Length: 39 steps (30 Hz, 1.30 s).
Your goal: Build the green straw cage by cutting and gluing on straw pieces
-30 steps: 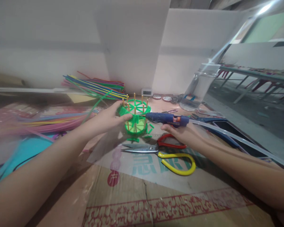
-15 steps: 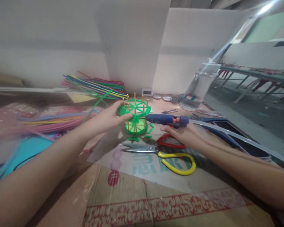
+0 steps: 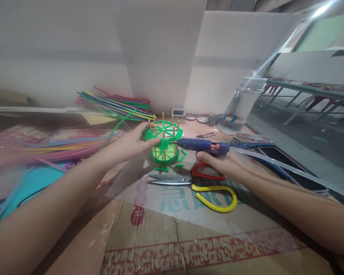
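Observation:
My left hand [image 3: 140,141] grips the left side of a small round green frame [image 3: 176,134] with several upright wooden sticks, its thumb lying on a green strip at the front. In my right hand [image 3: 218,162] is a blue glue gun [image 3: 196,145], fingers wrapped round its handle. Its nozzle points left, at or very close to the green strip beside my left thumb; I cannot tell if they touch. Below the frame lie short green pieces [image 3: 161,169]. Scissors [image 3: 186,180] with one red and one yellow handle lie in front of the hands.
Behind the frame lies a bundle of coloured pipe cleaners [image 3: 120,103]. More pink ones [image 3: 71,151] lie at left in clear plastic. A water-filled clear bottle [image 3: 242,103] stands at the back right. A phone [image 3: 289,166] lies right of my right hand, and a long glue stick [image 3: 281,162] trails over it.
The glue gun has shifted very slightly to the right, its nozzle drawn back a little from the green strip. My left hand and the frame stay in place.

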Each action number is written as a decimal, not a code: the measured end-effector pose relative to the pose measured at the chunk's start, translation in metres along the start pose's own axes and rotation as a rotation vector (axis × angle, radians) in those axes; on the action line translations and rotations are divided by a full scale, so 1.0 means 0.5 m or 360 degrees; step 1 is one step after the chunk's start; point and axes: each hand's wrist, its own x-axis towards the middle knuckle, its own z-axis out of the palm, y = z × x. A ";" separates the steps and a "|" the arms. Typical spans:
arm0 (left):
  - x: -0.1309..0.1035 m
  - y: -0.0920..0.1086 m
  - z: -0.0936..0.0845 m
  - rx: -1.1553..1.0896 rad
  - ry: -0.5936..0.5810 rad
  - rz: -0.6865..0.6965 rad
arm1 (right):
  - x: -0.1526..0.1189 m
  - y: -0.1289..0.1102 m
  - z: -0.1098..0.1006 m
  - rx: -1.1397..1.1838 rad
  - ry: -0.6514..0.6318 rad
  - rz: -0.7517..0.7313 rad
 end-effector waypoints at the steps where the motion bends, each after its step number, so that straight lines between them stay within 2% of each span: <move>1: 0.000 0.001 0.000 0.0009 0.0005 -0.0010 | -0.002 -0.003 -0.002 0.0071 -0.0026 0.0017; 3: -0.001 0.002 0.000 0.0019 0.0002 -0.0020 | -0.004 -0.008 -0.007 0.0172 -0.0059 0.0034; 9: -0.001 0.004 -0.002 0.0030 -0.0003 -0.0004 | -0.002 -0.012 -0.011 0.0101 -0.0020 0.0052; 14: -0.001 0.006 -0.002 0.0046 0.0007 -0.0015 | 0.000 -0.023 -0.010 0.0192 -0.0032 0.0044; 25: -0.001 0.006 -0.002 0.0040 -0.0018 -0.0014 | 0.007 -0.020 -0.006 0.0013 0.0021 -0.0003; 39: -0.001 0.004 -0.002 0.0036 -0.0020 -0.0020 | 0.005 -0.026 -0.006 0.0037 -0.0004 0.0061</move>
